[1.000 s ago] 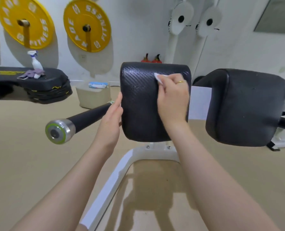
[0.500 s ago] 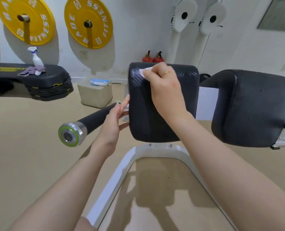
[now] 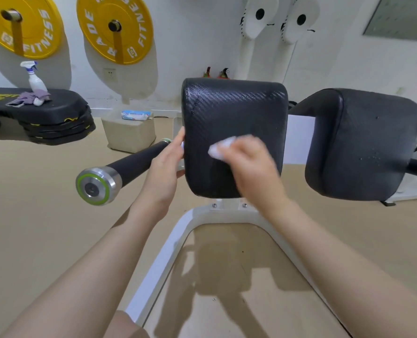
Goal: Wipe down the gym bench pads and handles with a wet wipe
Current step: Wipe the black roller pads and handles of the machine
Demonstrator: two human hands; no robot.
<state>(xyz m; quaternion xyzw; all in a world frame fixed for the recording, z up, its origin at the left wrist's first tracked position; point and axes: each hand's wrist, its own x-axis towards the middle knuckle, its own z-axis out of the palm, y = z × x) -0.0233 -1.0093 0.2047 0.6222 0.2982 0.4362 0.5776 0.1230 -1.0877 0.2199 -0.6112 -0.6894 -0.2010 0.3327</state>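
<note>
Right hand [image 3: 249, 164] dropped from pad [image 3: 234, 113] top edge to centre, clutching wet wipe [image 3: 221, 148] (limp, pinch bunched); left hand [image 3: 164, 172] open, bracing pad's left edge.

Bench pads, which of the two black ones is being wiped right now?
The left pad: the right hand presses the wipe on it. The right pad is untouched.

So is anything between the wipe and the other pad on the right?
Nothing visible. The right hand presses the wipe on the middle pad; only an open gap separates it from the right pad.
</note>
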